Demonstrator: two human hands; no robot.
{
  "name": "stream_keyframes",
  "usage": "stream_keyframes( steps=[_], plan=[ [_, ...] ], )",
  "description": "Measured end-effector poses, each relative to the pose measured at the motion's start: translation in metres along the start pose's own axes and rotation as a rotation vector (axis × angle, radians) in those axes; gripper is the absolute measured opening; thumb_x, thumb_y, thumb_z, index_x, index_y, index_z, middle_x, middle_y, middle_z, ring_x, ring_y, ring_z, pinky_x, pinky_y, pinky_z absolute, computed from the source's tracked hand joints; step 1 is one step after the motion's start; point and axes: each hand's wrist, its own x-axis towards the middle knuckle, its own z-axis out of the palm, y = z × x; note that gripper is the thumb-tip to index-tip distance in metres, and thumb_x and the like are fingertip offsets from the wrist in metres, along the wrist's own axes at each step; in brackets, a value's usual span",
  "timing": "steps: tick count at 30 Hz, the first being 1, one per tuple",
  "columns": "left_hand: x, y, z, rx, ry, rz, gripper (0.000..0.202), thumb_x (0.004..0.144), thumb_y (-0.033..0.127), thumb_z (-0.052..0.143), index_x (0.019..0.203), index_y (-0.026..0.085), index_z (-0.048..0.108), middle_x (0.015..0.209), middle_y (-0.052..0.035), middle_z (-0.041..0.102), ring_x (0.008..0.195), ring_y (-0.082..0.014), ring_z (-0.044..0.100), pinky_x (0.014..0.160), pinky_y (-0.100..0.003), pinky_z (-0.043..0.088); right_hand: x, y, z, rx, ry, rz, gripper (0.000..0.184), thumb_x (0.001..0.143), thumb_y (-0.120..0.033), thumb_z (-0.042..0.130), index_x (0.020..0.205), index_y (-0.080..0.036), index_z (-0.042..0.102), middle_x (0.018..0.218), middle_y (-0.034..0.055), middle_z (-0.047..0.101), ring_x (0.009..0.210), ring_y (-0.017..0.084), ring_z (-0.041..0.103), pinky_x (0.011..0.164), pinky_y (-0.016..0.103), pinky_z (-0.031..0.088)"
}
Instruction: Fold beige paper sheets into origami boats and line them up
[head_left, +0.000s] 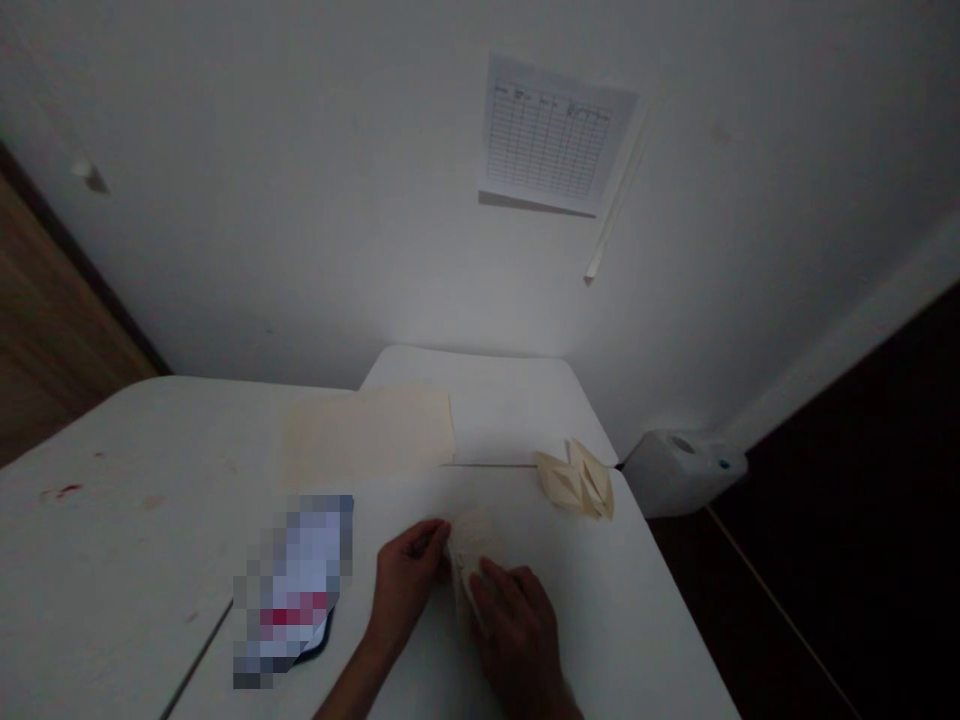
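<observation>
Two hands in my view, the left hand (405, 585) and right hand (517, 640), are clamped together on a folded cream paper (471, 545) on the counter (135, 560), with a paper shape (577, 483) near them and a flat sheet (367, 435) ahead.

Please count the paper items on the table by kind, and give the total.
Flat cream paper sheet: 1
Folded cream paper model: 1
Held cream paper piece: 1
Total: 3
</observation>
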Motion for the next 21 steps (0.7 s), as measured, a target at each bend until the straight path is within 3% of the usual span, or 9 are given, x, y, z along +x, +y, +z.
stream_keyframes(
  steps=[4,8,10,13,15,18,21],
  plan=[
    [0.001,-0.001,-0.001,0.013,0.008,0.008,0.036,0.072,0.051,0.066,0.082,0.016,0.072,0.068,-0.0038,0.073,0.056,-0.0198,0.067,0.051,-0.026,0.053,0.005,-0.006,-0.006,0.042,-0.048,0.01,0.029,0.085,-0.012,0.052,0.109,-0.022,0.063,0.108,0.0068,0.069,0.079,0.021,0.059,0.073,0.035,0.048],
    [0.0,-0.002,-0.002,0.022,0.01,0.016,0.035,0.073,0.05,0.066,0.082,0.017,0.073,0.074,-0.0044,0.075,0.064,-0.0207,0.069,0.055,-0.025,0.054,0.006,-0.006,-0.02,0.187,-0.173,0.01,0.041,0.076,-0.035,0.065,0.115,-0.022,0.061,0.118,0.0089,0.064,0.094,0.027,0.058,0.083,0.042,0.048],
    [-0.003,0.0,-0.002,0.019,-0.003,0.013,0.036,0.074,0.051,0.065,0.081,0.017,0.073,0.072,-0.0043,0.074,0.061,-0.0203,0.068,0.052,-0.025,0.053,0.007,-0.001,-0.026,0.273,-0.176,0.042,0.044,0.076,-0.041,0.066,0.116,-0.023,0.06,0.122,0.0092,0.061,0.101,0.028,0.057,0.087,0.044,0.047],
    [-0.009,0.006,0.001,-0.018,-0.036,0.014,0.037,0.073,0.052,0.066,0.08,0.017,0.073,0.07,-0.0043,0.074,0.057,-0.0191,0.067,0.05,-0.024,0.052,0.014,0.014,-0.025,0.384,-0.045,0.362,0.033,0.086,-0.033,0.059,0.117,-0.025,0.061,0.12,0.0099,0.061,0.107,0.026,0.056,0.092,0.044,0.046],
    [-0.013,0.009,0.004,-0.042,-0.065,0.024,0.036,0.073,0.051,0.066,0.079,0.016,0.073,0.068,-0.0038,0.073,0.054,-0.018,0.065,0.048,-0.024,0.051,0.023,0.026,-0.02,0.562,-0.003,0.64,0.045,0.084,-0.039,0.061,0.125,-0.022,0.055,0.12,0.0125,0.061,0.099,0.024,0.061,0.083,0.039,0.051],
    [-0.018,0.01,0.009,-0.055,-0.103,0.033,0.034,0.074,0.05,0.066,0.078,0.016,0.072,0.063,-0.0028,0.071,0.049,-0.0163,0.062,0.045,-0.024,0.05,0.036,0.039,-0.012,0.931,-0.136,0.864,0.058,0.079,-0.047,0.065,0.126,-0.015,0.053,0.09,0.0087,0.068,0.07,0.019,0.063,0.061,0.029,0.051],
    [-0.021,0.007,0.012,-0.078,-0.125,0.011,0.034,0.074,0.049,0.067,0.078,0.016,0.071,0.064,-0.0034,0.071,0.05,-0.017,0.063,0.044,-0.024,0.051,0.041,0.045,-0.008,1.006,-0.253,0.928,0.055,0.074,-0.047,0.069,0.118,-0.015,0.059,0.064,-0.0017,0.058,0.054,0.013,0.051,0.049,0.023,0.04]
  ],
)
